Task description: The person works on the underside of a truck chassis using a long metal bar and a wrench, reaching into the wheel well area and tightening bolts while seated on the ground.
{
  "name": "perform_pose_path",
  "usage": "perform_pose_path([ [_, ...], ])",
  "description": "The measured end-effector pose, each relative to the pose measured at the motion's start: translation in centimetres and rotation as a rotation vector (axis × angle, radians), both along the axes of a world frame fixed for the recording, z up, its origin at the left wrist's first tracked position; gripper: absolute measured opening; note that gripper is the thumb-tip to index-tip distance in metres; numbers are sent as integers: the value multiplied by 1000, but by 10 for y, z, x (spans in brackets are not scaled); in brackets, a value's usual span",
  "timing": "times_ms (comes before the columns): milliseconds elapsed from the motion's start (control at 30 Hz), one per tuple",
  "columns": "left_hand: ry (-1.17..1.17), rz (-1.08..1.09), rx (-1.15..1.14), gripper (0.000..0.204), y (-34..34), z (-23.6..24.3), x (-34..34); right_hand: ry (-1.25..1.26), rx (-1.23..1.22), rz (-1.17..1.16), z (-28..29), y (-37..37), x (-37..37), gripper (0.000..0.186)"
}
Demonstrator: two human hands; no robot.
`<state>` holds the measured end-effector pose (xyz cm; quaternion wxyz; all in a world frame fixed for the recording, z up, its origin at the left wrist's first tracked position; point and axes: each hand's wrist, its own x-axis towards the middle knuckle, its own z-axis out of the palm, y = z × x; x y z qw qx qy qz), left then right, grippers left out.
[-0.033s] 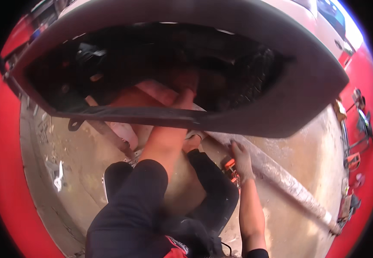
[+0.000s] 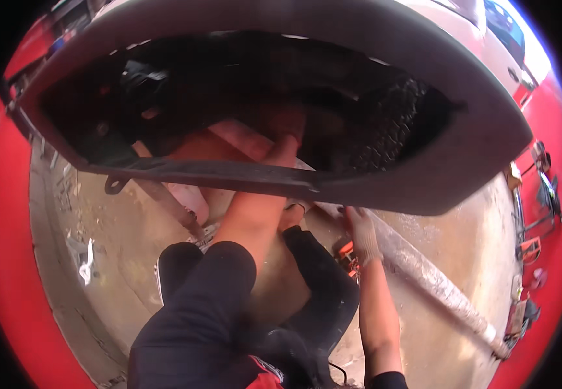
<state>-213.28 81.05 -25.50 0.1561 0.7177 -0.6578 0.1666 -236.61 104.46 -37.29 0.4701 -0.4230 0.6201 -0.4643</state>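
Note:
A large dark panel with a wide opening, like a car's wheel arch or bumper (image 2: 462, 162), hangs over the upper view. My left arm passes behind its lower edge, and my left hand (image 2: 286, 144) shows dimly inside the opening, close to a long dirty pole (image 2: 433, 282); its fingers are lost in the dark. The pole slants from inside the opening down to the lower right. My right hand (image 2: 362, 235), in a light knit glove, lies against the pole with fingers curled over it. Just below that hand is an orange tool or part (image 2: 347, 253).
Another tube (image 2: 167, 207) slants down at left below the panel. My bent legs (image 2: 320, 272) take up the middle. A white scrap (image 2: 87, 262) lies on the concrete floor at left. Tools and small items (image 2: 524, 311) line the red floor's edge at right.
The panel appears slightly lower and further right, from a small shift of view. My right hand's fingers have moved slightly up along the pole. My left arm stays inside the opening.

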Motion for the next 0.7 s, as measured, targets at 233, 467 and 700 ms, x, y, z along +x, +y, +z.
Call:
perform_pose_path([
  [233, -6, -11, 162, 20, 0, -7, -54, 204, -224, 260, 39, -157, 65, 37],
  [467, 1352, -84, -644, 22, -58, -45, 8, 78, -531, 316, 48, -155, 160, 52],
  [700, 1306, -64, -632, 16, 24, 24, -19, 118, -513, 331, 28, -166, 132, 61],
])
